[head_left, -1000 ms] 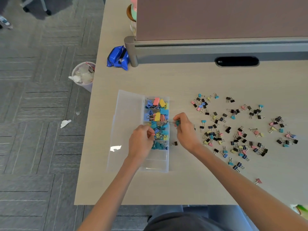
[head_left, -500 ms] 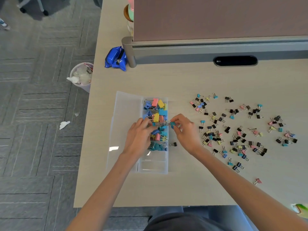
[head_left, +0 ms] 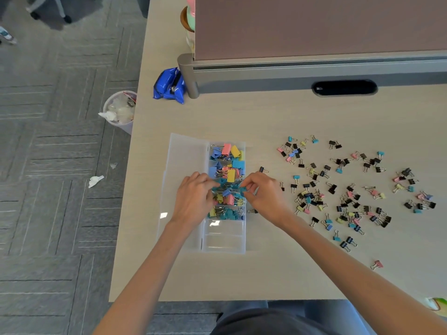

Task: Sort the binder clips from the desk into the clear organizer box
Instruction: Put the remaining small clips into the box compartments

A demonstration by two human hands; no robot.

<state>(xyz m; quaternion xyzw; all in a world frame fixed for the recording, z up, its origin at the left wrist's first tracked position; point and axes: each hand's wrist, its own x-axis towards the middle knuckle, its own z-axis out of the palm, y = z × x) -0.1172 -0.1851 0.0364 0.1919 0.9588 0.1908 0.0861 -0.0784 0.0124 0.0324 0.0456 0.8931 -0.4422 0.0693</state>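
Here, over the organizer box (head_left: pixel 223 241), the right hand (head_left: pixel 264 203) pinches a teal clip (head_left: pixel 242 191); the left hand (head_left: pixel 194 201) curls, grip unclear. Best release it low inside one compartment.

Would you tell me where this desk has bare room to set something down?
Bare desk lies between the organizer box and the near edge, and between the partition and the loose clips. Right of the box is crowded with clips; over it the right hand pinches a teal clip beside the left hand.
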